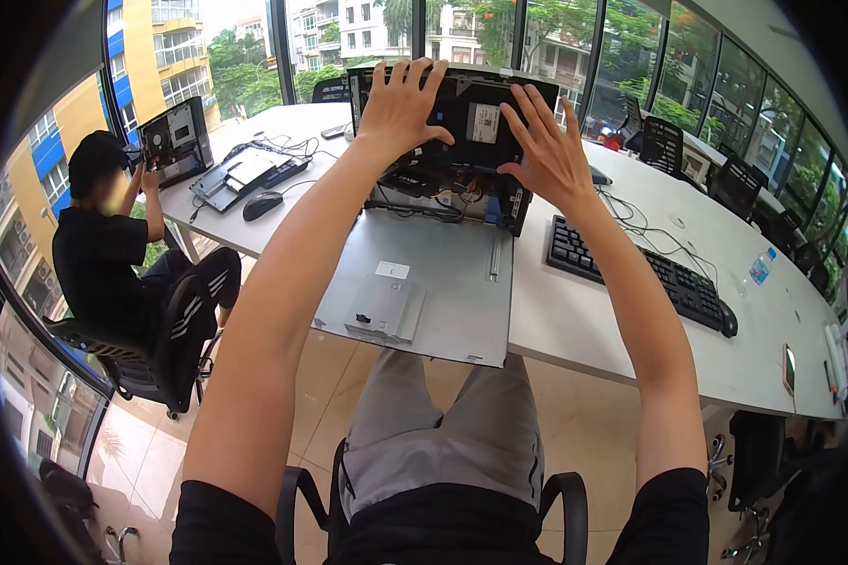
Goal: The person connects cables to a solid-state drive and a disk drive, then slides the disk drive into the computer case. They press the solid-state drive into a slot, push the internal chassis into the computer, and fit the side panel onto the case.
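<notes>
A black computer case (462, 85) stands upright on the white table, its inside with wires facing me. Its grey metal side panel (433, 273) lies flat below it and juts past the table's front edge. Spread over the upper left of the case, my left hand (400, 108) has its fingertips at the top edge and its thumb pointing right. My right hand (551, 146) is at the case's right side, fingers apart and pointing up. Both hands are at the case with fingers extended, gripping nothing visible. A white label (483, 122) shows between them.
Right of the case lie a black keyboard (669, 282), cables, a water bottle (761, 267) and a phone (789, 368). A black mouse (263, 205) and computer parts (245, 174) are on the left. A seated person (104, 235) handles another open case (176, 141).
</notes>
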`<state>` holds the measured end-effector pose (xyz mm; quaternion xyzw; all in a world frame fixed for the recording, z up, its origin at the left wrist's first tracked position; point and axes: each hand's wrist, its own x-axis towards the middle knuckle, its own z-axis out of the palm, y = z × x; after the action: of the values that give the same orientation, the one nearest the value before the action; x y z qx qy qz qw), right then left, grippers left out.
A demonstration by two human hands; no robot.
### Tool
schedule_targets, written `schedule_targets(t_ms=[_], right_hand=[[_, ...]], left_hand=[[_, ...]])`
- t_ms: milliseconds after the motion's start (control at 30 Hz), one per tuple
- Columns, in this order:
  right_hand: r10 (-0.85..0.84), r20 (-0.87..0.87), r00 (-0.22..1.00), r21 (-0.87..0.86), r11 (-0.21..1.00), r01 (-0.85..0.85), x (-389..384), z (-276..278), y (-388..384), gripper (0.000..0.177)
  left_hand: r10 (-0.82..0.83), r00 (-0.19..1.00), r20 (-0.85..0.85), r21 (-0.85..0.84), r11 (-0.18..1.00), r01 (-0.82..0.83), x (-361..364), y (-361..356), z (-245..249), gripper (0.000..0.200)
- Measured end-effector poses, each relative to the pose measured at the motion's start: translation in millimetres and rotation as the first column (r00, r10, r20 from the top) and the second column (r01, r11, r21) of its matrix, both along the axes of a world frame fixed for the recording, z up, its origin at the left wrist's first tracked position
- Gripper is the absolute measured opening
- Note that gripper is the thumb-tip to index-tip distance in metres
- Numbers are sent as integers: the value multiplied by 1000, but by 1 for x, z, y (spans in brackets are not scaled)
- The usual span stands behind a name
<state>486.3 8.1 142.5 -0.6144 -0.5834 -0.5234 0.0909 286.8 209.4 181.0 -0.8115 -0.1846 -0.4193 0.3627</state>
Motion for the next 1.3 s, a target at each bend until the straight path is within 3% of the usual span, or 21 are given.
schedule_targets(t_ms=[167,333,433,467,567,600,700,833,967,1167,1300], right_hand=[[103,-50,993,63,993,-100,14,0,-10,112],[326,-94,941,305,909,-284,19,-3,-18,103],[504,-529,683,380,860,-341,17,-16,-11,98],[577,-521,629,429,814,-392,13,-19,-6,85],[499,-779,379,411,863,-292,-10,-6,-11,73],[511,-802,309,445,857,-261,-17,2,-13,69],[569,-744,351,515,823,-241,5,-9,5,73],[617,-774,145,551,768,-326,3,-3,-13,72],[564,-819,105,514,803,-301,17,-8,-15,71],[437,-875,210,371,882,-291,1,-32,-34,68],[301,-920,252,218,925,-311,-2,-55,-38,67]], left_hand=[[-4,999,38,29,1000,3,4,0,-2,126],[-72,994,78,107,992,64,5,3,-2,126],[-76,994,74,93,993,69,7,4,1,121],[-78,993,93,144,987,64,8,7,1,121],[-35,995,97,97,995,26,10,5,1,123],[-42,995,96,101,994,32,10,6,0,124],[-62,994,93,97,994,53,12,9,1,125],[-62,994,92,75,996,55,12,7,1,124],[-66,995,77,47,997,63,9,6,2,121],[-62,997,-56,17,998,63,-6,11,7,116],[-141,989,-49,36,989,143,-8,13,3,108]])
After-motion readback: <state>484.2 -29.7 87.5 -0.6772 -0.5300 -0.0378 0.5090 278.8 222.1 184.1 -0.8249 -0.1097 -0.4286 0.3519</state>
